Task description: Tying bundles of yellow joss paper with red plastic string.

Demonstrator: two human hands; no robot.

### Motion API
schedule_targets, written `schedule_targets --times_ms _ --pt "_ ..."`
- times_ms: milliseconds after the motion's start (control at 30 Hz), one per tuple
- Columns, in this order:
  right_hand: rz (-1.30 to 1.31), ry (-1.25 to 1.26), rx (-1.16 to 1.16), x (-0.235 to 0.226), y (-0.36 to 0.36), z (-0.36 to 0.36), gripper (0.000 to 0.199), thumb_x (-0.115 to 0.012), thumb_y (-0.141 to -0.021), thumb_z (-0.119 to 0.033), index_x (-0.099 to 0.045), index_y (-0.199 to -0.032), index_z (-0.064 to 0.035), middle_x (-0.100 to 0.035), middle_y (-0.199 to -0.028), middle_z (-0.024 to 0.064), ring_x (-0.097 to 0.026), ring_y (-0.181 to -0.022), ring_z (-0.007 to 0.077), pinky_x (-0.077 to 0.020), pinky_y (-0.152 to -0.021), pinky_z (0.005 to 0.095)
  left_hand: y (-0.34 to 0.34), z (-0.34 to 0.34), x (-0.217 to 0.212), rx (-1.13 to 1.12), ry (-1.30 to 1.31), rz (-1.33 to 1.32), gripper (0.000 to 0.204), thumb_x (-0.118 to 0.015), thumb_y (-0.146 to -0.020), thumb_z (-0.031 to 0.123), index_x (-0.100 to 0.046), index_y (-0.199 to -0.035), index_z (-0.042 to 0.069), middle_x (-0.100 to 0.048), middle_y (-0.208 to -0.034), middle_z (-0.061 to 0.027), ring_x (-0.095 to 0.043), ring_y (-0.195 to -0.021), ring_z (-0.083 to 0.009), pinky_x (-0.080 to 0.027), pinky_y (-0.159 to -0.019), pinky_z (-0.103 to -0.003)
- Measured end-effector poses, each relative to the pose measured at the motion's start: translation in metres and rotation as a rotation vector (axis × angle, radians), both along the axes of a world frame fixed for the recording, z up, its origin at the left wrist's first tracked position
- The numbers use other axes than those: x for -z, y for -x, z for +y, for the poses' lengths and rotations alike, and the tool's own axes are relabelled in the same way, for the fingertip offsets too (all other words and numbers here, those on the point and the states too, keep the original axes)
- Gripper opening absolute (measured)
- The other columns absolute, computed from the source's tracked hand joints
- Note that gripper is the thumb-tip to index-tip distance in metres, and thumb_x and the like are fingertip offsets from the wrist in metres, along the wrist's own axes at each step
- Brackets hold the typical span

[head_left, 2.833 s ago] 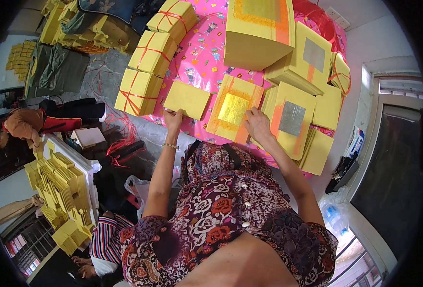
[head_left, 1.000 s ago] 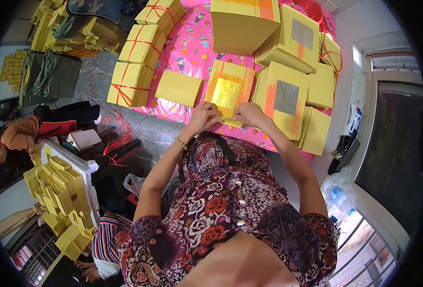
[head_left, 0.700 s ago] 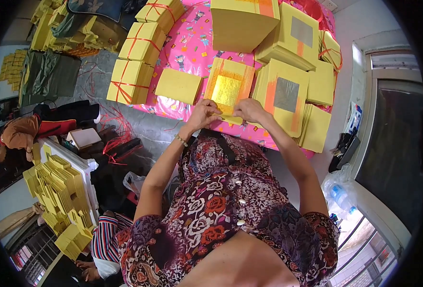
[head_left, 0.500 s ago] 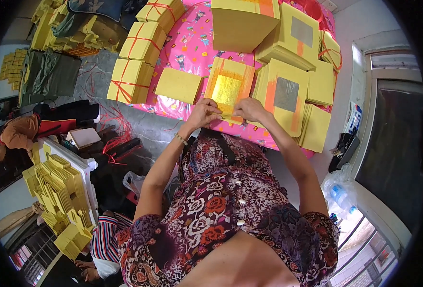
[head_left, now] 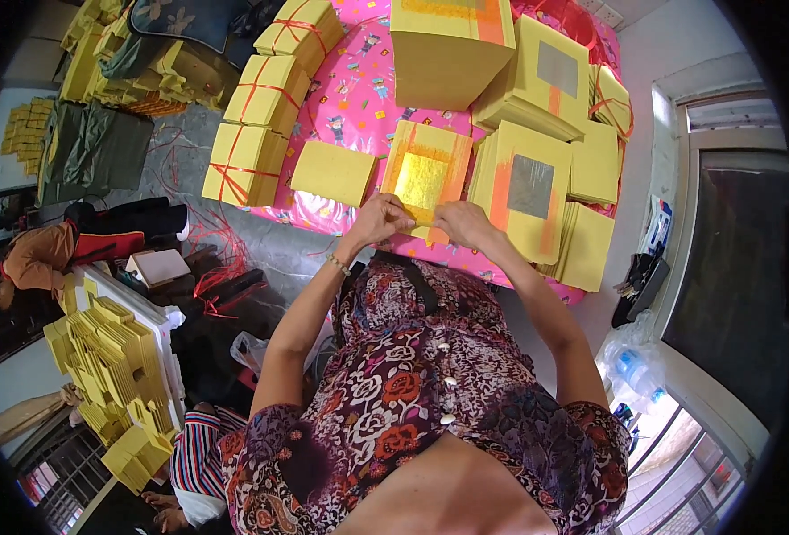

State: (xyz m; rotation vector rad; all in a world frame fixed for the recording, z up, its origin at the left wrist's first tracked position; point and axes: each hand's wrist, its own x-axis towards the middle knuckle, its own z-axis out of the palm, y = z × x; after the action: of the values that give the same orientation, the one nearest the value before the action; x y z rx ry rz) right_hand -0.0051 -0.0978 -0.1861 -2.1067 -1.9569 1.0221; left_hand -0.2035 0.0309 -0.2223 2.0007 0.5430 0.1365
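Both hands pinch near edge of gold-foil sheet atop yellow stack on pink desk: left hand, right hand closed on it. Tied bundles done; loose stacks remain.

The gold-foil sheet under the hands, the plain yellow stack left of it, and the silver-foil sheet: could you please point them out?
gold-foil sheet [head_left: 423, 178], head view, its shiny gold square.
plain yellow stack [head_left: 334, 172], head view, top face.
silver-foil sheet [head_left: 531, 186], head view, its grey square.
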Motion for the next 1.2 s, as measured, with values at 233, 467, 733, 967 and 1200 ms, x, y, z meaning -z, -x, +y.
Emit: schedule_targets --times_ms 233,467,733,967,1200 --pt "0.030 -0.299 -0.031 -0.010 0.014 -0.004 0.017 -0.057 -0.087 -0.017 -0.058 -0.095 -0.0029 -0.063 -0.087 0.0150 -0.064 -0.080 0.0364 -0.0524 -0.070 0.0473 -0.008 0.006 -0.010 -0.025 0.096 0.079 0.014 -0.076 -0.076 0.022 -0.076 -0.082 0.010 -0.066 -0.082 -0.0085 -0.063 -0.079 -0.0221 -0.050 -0.071 -0.035" --pt "0.066 0.076 0.050 -0.027 -0.008 0.022 0.019 -0.053 -0.090 -0.018 -0.058 -0.101 -0.0036 -0.065 -0.089 0.0208 -0.065 -0.084 0.0387 -0.0510 -0.070 0.0512 -0.017 -0.020 -0.062 -0.140 -0.464 -0.015 0.039 -0.069 -0.080 0.021 -0.062 -0.117 0.012 -0.056 -0.115 -0.0129 -0.054 -0.103 -0.0312 -0.045 -0.087 -0.041" --pt "0.130 -0.045 0.192 -0.020 -0.067 0.068 0.032 -0.051 -0.093 -0.023 -0.055 -0.116 -0.0022 -0.064 -0.105 0.0239 -0.060 -0.102 0.0397 -0.0466 -0.088 0.0476 -0.030 -0.035 -0.042 -0.052 -0.616 -0.065 0.069 -0.069 -0.080 0.024 -0.039 -0.141 0.013 -0.035 -0.139 -0.0201 -0.031 -0.130 -0.0395 -0.029 -0.106 -0.051" --pt "-0.015 -0.079 0.260 -0.002 -0.085 0.098 0.037 -0.052 -0.091 -0.021 -0.052 -0.122 -0.0004 -0.052 -0.127 0.0218 -0.051 -0.118 0.0369 -0.0415 -0.099 0.0451 -0.058 -0.015 -0.025 -0.001 -0.618 0.089 0.083 -0.066 -0.079 0.043 -0.027 -0.149 0.019 -0.023 -0.151 -0.0234 -0.019 -0.140 -0.0426 -0.018 -0.112 -0.055" --pt "-0.075 -0.169 0.281 0.017 -0.086 0.118 0.042 -0.051 -0.091 -0.021 -0.051 -0.126 0.0018 -0.051 -0.129 0.0239 -0.049 -0.120 0.0383 -0.0397 -0.102 0.0454 -0.070 -0.007 -0.023 0.014 -0.625 0.084 0.084 -0.063 -0.080 0.046 -0.025 -0.150 0.019 -0.022 -0.151 -0.0234 -0.018 -0.140 -0.0423 -0.015 -0.113 -0.055"
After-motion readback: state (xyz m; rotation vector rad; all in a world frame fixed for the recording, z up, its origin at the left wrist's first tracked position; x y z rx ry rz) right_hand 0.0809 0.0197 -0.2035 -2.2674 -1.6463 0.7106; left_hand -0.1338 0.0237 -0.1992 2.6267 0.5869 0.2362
